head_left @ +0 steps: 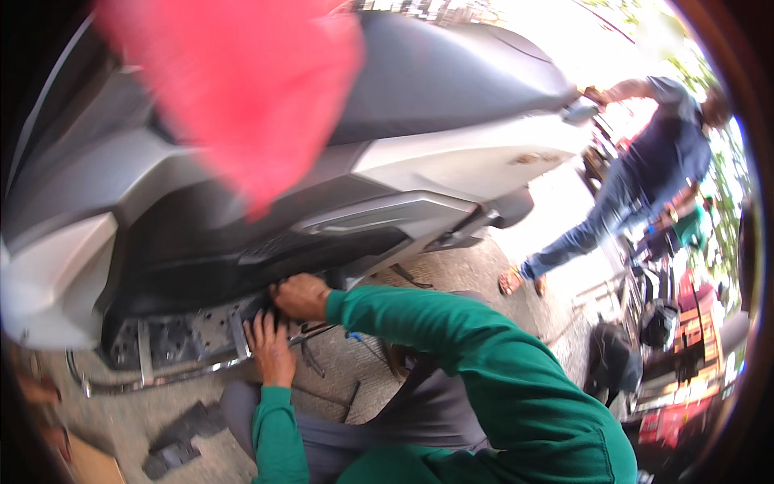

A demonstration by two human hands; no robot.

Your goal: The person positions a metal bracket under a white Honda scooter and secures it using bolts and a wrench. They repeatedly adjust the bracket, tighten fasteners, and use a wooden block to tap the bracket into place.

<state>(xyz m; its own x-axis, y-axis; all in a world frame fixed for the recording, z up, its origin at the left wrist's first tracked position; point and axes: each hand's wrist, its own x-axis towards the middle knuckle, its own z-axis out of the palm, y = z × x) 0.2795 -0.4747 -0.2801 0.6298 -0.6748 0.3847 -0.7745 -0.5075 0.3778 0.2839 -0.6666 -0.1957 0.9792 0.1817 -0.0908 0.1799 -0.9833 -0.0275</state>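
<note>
A white and grey scooter (pixel 451 153) with a dark seat fills the middle of the view. My left hand (pixel 272 351) has its fingers stretched and spread at the lower edge of the scooter, touching a dark part beside a metal bracket (pixel 241 335). My right hand (pixel 301 297) reaches across just above it, its fingers bent in under the lower side panel (pixel 322 250). Whatever those fingers grip is hidden. Left of both hands lies a perforated grey underside panel (pixel 189 332), with a shiny metal tube (pixel 161 377) running along its lower edge.
Blurred red cloth (pixel 266 105) hangs close in front at the top. A person (pixel 645 169) stands at the scooter's rear, a hand on its tail. A dark plastic piece (pixel 187 436) and cardboard (pixel 93 461) lie on the floor. A dark bag (pixel 614 359) sits to the right.
</note>
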